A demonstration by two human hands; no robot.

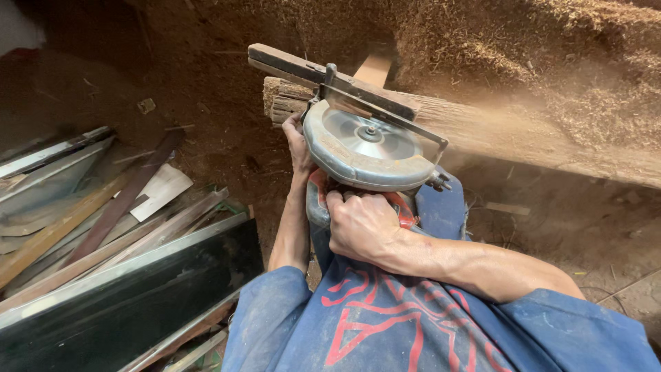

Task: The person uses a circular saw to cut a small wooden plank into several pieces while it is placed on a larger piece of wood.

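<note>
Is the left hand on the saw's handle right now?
No, the left hand presses the wooden plank beside the blade guard, while the right hand grips the circular saw handle.

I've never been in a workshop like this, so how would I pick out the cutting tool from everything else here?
Find the long, sawdust-covered wooden beam running across the upper right. At its near end sits the grey metal circular saw with a round silver blade, gripped by the right hand, the left hand beside it. It is the only round, shiny thing among straight planks.
</note>
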